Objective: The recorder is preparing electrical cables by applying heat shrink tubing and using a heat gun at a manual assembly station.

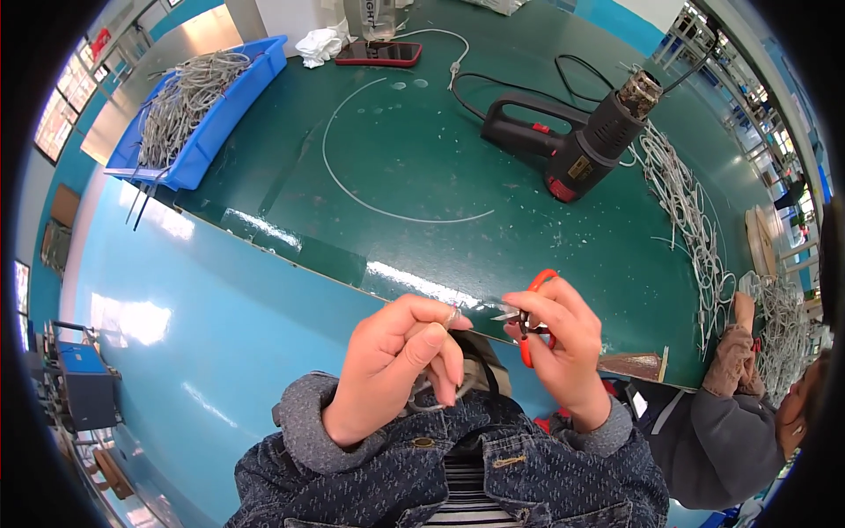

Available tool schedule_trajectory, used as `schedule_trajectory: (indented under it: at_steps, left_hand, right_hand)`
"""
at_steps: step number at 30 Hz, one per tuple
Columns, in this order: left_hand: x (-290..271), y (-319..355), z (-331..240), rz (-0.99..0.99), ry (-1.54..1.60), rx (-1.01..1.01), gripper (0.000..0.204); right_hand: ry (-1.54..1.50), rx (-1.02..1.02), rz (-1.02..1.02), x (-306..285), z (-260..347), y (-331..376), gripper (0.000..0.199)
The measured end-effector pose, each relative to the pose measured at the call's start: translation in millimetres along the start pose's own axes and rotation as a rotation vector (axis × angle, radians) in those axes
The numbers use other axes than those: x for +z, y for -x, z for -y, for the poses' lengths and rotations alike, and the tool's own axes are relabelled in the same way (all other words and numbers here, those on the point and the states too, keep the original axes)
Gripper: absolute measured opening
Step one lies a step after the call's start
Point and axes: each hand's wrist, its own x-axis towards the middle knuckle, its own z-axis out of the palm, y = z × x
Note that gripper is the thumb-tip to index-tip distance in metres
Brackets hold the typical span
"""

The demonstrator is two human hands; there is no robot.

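In front of my lap, my left hand is closed, with thumb and fingers pinching a thin grey cable. A loop of it hangs below the fingers, and a short end pokes out near the fingertips. My right hand is wrapped round small red-handled scissors. Their silver blades point left toward the cable end, a short gap away from it. Whether the blades are fully closed is hard to make out. Both hands are just off the front edge of the green table.
A black heat gun lies on the table, its cord behind it. Bundled cables line the right side. A blue bin of cables sits left, near a red-edged phone. A curved clear strand lies mid-table. Another person works at right.
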Motion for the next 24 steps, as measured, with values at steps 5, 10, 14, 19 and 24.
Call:
schedule_trajectory:
  at_steps: [5, 10, 14, 19, 24]
  left_hand:
    - [2, -1, 2, -0.017, 0.061, 0.025, 0.019]
    - [-1, -1, 4, 0.018, 0.086, 0.005, 0.020]
    - [-4, -2, 7, 0.029, 0.132, 0.024, 0.019]
    - [0, -6, 14, -0.099, -0.026, 0.141, 0.015]
    - [4, -9, 20, -0.152, -0.140, 0.227, 0.011]
  right_hand:
    - [0.048, 0.000, -0.075, 15, -1, 6, 0.044]
    - [0.037, 0.035, -0.100, 16, 1, 5, 0.043]
    - [0.156, 0.189, -0.093, 9, -3, 2, 0.039]
    - [0.558, 0.242, -0.030, -14, -43, 22, 0.037]
    - [0.766, 0.296, -0.009, -29, -55, 33, 0.036]
